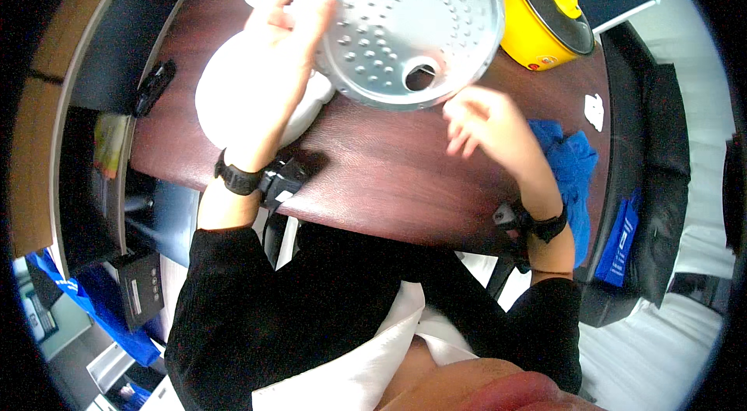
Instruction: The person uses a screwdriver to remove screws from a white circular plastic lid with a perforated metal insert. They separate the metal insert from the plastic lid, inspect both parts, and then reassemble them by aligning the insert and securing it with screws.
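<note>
A round silvery steamer tray [424,10] is held up at the top of the view. Small holes or bumps cover its face, and one larger round opening sits near its lower edge. My left hand [292,26] is closed on the tray's left rim. At the lower right rim is my right hand [486,119], its fingers apart, loosely bent and a little blurred. Whether its fingertips touch the rim, I cannot tell. Beneath my left forearm sits a white rounded object [222,92], partly hidden by the arm.
A yellow pot [525,34] with a dark lid and yellow knob stands at the far right of the brown table [373,170]. A blue cloth [576,158] lies by my right forearm. Nearby are a crumpled white tissue [594,111] and, at left, a black object [154,88].
</note>
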`<state>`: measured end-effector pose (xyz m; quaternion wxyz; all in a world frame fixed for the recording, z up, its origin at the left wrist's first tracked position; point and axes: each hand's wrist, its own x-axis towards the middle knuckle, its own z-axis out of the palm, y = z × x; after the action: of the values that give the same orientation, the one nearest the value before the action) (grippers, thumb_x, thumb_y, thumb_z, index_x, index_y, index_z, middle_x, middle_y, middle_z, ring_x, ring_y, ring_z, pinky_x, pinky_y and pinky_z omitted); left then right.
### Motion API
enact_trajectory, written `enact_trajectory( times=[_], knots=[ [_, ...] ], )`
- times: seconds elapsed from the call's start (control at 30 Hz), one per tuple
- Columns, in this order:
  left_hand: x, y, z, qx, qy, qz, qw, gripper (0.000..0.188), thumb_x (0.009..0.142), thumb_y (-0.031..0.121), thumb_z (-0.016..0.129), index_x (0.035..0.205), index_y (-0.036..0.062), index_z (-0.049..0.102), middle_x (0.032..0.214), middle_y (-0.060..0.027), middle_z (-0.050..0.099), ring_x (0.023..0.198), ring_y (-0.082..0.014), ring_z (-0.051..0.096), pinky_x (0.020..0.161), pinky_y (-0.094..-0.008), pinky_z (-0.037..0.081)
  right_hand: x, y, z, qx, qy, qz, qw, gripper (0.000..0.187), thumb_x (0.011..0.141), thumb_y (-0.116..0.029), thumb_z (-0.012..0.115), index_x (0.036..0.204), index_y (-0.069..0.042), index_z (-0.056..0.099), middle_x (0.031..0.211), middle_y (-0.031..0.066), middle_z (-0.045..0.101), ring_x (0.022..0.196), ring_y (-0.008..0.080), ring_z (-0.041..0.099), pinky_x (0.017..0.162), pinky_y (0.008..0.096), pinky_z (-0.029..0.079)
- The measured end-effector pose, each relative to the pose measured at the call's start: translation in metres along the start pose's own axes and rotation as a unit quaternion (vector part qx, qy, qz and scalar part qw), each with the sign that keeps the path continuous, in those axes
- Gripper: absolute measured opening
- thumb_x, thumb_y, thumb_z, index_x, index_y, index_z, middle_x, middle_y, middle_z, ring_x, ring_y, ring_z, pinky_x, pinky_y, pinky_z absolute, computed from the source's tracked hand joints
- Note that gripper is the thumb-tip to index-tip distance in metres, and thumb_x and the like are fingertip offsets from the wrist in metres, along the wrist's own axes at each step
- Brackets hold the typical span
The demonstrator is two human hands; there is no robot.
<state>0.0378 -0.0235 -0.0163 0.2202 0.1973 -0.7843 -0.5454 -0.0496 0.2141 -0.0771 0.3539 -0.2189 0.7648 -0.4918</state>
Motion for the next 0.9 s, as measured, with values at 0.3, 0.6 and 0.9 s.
enact_trajectory(
  times=[0.3,0.6,0.9],
  knots=[
    [0.039,-0.054,0.008,-0.215,0.003,0.105,0.971,0.021,0.085,0.014,0.057,0.104,0.0049,0.057,0.095,-0.0084,0.061,0.083,-0.0141,0.059,0.074,-0.0261,0.047,0.033,0.024,-0.027,0.272,0.157,-0.147,0.938,0.053,0.089,-0.033,0.061,0.122,0.005,0.044,0.109,0.0133,0.057,0.094,0.0173,0.061,0.071,0.0283,0.054],
    [0.041,-0.096,-0.006,0.438,0.164,0.363,0.806,0.037,0.084,0.005,0.055,0.119,0.0161,0.052,0.122,-0.0126,0.056,0.083,-0.0259,0.066,0.064,-0.0316,0.054,0.026,0.015,-0.022,0.204,0.107,-0.190,0.954,0.036,0.097,-0.023,0.047,0.119,0.006,0.048,0.102,0.0118,0.061,0.087,0.0161,0.063,0.075,0.0279,0.052],
    [0.036,-0.094,-0.002,0.340,0.132,0.262,0.894,0.037,0.084,0.006,0.055,0.119,0.0153,0.052,0.120,-0.0121,0.057,0.080,-0.0251,0.065,0.063,-0.0314,0.054,0.012,0.013,-0.020,0.131,0.152,-0.286,0.937,0.024,0.095,-0.017,0.053,0.102,0.005,0.056,0.087,0.0094,0.061,0.070,0.0155,0.064,0.061,0.0262,0.054]
  ],
)
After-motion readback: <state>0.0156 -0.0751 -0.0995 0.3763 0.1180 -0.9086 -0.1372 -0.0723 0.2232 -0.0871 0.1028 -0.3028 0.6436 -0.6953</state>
